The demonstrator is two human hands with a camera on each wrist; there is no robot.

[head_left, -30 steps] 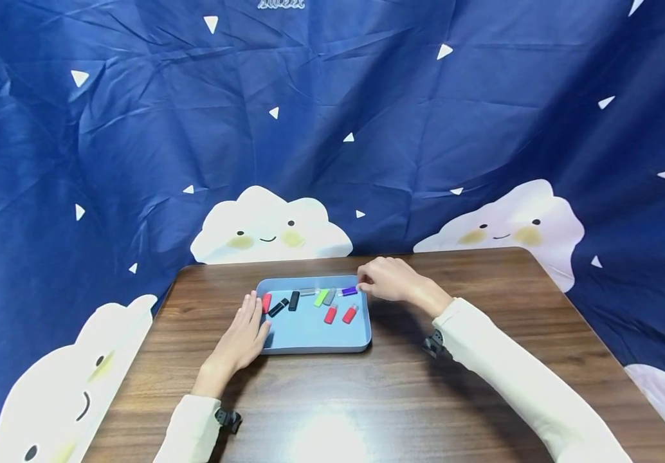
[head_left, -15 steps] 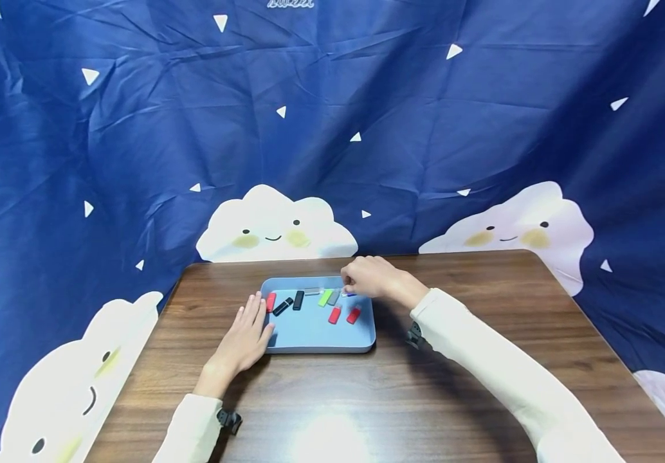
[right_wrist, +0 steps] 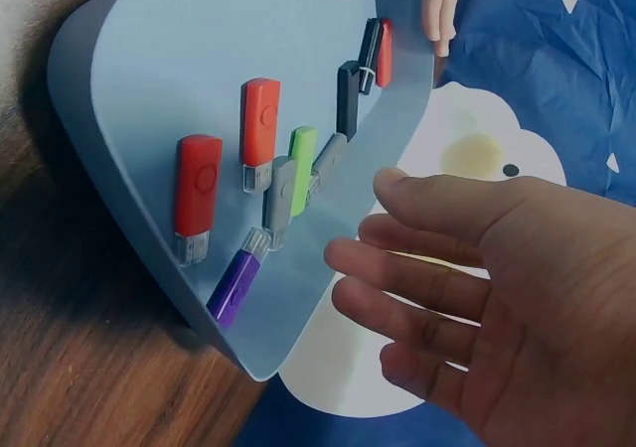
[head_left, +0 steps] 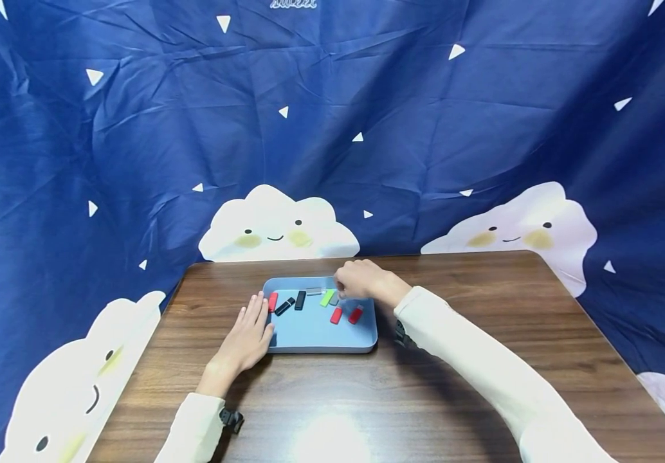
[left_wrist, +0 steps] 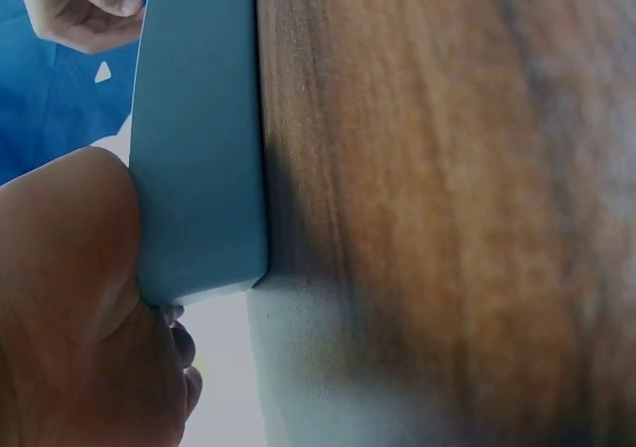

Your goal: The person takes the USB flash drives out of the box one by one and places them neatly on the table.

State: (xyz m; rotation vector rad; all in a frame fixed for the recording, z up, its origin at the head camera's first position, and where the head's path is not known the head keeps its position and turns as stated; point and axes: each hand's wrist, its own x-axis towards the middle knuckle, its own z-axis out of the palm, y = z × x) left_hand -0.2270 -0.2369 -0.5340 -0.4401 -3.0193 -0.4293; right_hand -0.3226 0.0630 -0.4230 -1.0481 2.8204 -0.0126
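Note:
A blue tray [head_left: 309, 335] holds several USB sticks. My left hand [head_left: 244, 334] rests along its left wall with fingers straight, beside a red USB stick [head_left: 273, 302]. Over the tray's far right part, my right hand [head_left: 364, 280] is held with loosely bent fingers and nothing in them. In the right wrist view, a purple USB stick [right_wrist: 237, 290] lies in the tray's corner, near a grey stick [right_wrist: 281, 197] and a green one [right_wrist: 303, 159]. Two red sticks [right_wrist: 260, 119] [right_wrist: 199, 184] lie nearby. The head view has the purple stick hidden behind the right hand.
Black USB sticks [head_left: 300, 300] lie toward the tray's left side, and another grey stick [head_left: 314, 291] is by its far wall. The tray stands on a brown wooden table [head_left: 454, 399]. Behind hangs a blue curtain [head_left: 396, 161] with cloud faces.
My right hand has moved left, from the tray's right rim across the purple stick toward the grey and green ones. The left hand stays on the tray's wall. The head view has shifted slightly.

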